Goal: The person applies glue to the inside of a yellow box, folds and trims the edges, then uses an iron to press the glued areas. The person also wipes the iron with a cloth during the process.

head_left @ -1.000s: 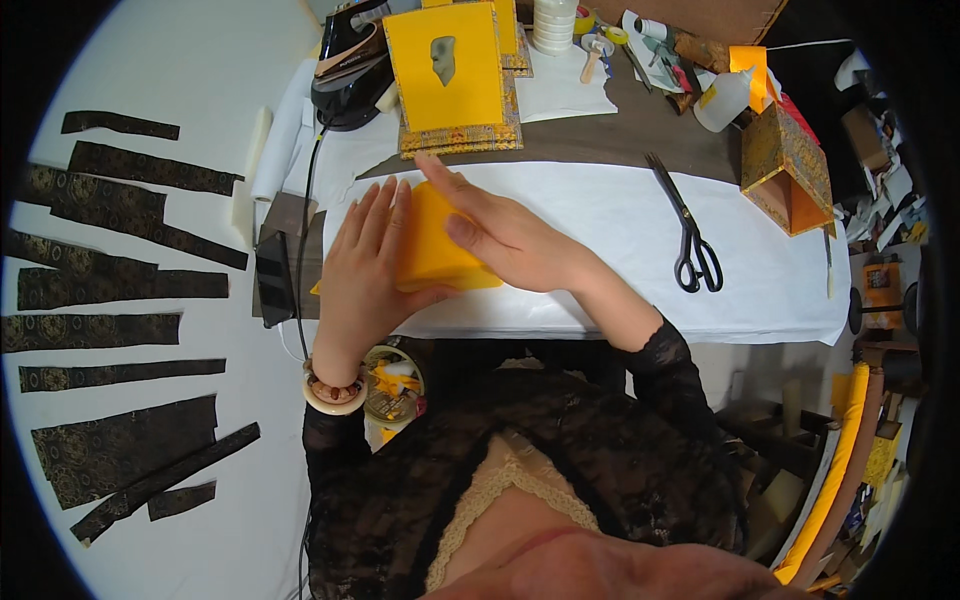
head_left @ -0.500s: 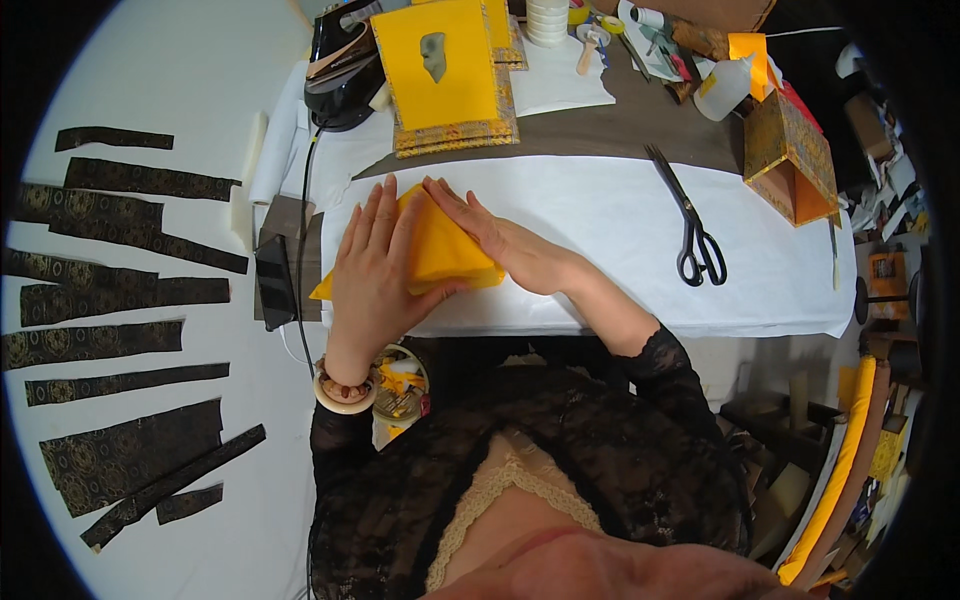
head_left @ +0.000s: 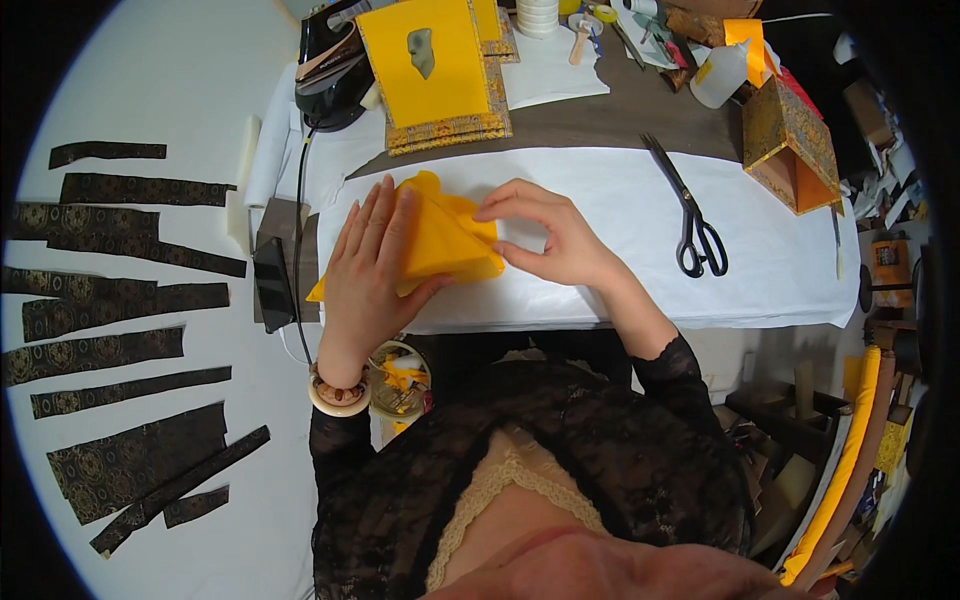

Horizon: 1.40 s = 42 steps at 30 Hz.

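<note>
Bright, even overhead light, soft shadows, sharp centre, strong fisheye bending and black vignette at the rim.

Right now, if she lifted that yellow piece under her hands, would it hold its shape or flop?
Probably flop: the yellow piece folds and creases softly under her left hand, like thin fabric. It seems light, since her right hand raises an edge with fingertips alone.
</note>
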Each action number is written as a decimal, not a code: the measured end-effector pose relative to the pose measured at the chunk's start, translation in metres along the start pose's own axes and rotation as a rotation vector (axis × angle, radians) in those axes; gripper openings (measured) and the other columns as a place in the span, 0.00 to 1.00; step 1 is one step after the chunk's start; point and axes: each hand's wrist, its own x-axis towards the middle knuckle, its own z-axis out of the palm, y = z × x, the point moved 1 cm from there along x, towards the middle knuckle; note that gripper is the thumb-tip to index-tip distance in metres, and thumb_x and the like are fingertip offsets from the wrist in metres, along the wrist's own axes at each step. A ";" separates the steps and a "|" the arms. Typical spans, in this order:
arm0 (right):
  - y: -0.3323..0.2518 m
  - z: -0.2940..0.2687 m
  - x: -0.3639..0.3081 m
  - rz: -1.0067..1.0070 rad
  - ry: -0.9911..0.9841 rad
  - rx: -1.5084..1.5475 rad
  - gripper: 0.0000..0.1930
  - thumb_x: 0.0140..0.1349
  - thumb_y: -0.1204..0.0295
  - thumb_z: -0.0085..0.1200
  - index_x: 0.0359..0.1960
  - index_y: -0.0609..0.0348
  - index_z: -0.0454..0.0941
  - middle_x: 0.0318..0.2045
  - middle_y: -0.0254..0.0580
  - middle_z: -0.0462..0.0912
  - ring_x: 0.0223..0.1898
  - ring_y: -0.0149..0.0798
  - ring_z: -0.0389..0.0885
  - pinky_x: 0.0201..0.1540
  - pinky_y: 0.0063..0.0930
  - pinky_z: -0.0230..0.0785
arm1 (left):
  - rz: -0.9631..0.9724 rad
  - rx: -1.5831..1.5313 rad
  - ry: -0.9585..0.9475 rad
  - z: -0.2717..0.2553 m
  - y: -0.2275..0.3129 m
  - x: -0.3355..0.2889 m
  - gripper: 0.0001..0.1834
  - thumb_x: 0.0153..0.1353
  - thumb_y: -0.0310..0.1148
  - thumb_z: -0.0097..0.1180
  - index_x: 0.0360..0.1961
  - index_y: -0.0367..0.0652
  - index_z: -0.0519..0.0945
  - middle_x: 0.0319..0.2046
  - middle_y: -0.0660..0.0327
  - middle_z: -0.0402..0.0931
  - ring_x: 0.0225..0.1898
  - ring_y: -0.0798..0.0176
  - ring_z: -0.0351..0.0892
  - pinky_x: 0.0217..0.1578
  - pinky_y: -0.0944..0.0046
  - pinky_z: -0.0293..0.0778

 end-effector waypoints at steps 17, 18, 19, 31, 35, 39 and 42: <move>0.006 0.005 -0.007 -0.399 0.145 -0.343 0.14 0.43 0.78 0.67 0.34 0.54 0.81 0.35 0.33 0.80 0.38 0.41 0.79 0.40 0.33 0.72 | 0.001 -0.042 0.051 0.003 -0.001 -0.001 0.55 0.46 0.50 0.73 0.69 0.33 0.59 0.66 0.44 0.65 0.66 0.44 0.67 0.67 0.47 0.62; 0.006 0.004 -0.007 -0.414 0.138 -0.358 0.14 0.43 0.77 0.67 0.34 0.54 0.81 0.35 0.33 0.80 0.39 0.41 0.79 0.40 0.33 0.72 | -0.003 -0.062 0.060 0.004 -0.001 -0.001 0.54 0.46 0.50 0.73 0.69 0.36 0.61 0.66 0.45 0.65 0.66 0.44 0.66 0.66 0.47 0.62; 0.006 0.004 -0.007 -0.429 0.130 -0.373 0.14 0.43 0.76 0.68 0.34 0.54 0.81 0.35 0.33 0.80 0.39 0.41 0.79 0.40 0.33 0.72 | -0.007 -0.082 0.070 0.004 -0.001 -0.001 0.52 0.46 0.50 0.72 0.69 0.39 0.62 0.66 0.45 0.65 0.66 0.43 0.66 0.66 0.46 0.62; -0.007 0.009 -0.018 -0.129 0.080 -0.050 0.21 0.52 0.77 0.65 0.50 0.60 0.80 0.45 0.44 0.77 0.46 0.47 0.74 0.48 0.34 0.69 | 0.017 0.045 -0.022 0.001 0.006 0.001 0.38 0.50 0.53 0.67 0.65 0.66 0.73 0.68 0.51 0.64 0.64 0.43 0.67 0.59 0.51 0.68; -0.019 0.030 -0.024 -0.098 0.039 -0.104 0.32 0.51 0.79 0.63 0.62 0.61 0.73 0.47 0.44 0.71 0.50 0.45 0.68 0.52 0.32 0.65 | 0.018 0.043 -0.008 0.005 0.005 0.002 0.37 0.50 0.52 0.68 0.64 0.66 0.74 0.68 0.51 0.64 0.64 0.44 0.68 0.58 0.52 0.69; -0.012 0.031 -0.039 -0.079 0.057 -0.196 0.35 0.50 0.79 0.64 0.64 0.60 0.71 0.45 0.42 0.69 0.48 0.45 0.66 0.54 0.33 0.63 | 0.014 0.040 -0.003 0.005 0.005 0.001 0.37 0.49 0.51 0.69 0.63 0.65 0.75 0.67 0.51 0.64 0.63 0.45 0.69 0.57 0.52 0.70; -0.024 0.025 -0.040 -0.031 0.090 -0.171 0.30 0.52 0.76 0.64 0.61 0.60 0.74 0.45 0.42 0.69 0.48 0.45 0.67 0.53 0.34 0.64 | 0.018 0.041 0.002 0.003 0.005 0.002 0.37 0.48 0.50 0.70 0.63 0.65 0.75 0.67 0.51 0.65 0.62 0.45 0.70 0.56 0.53 0.71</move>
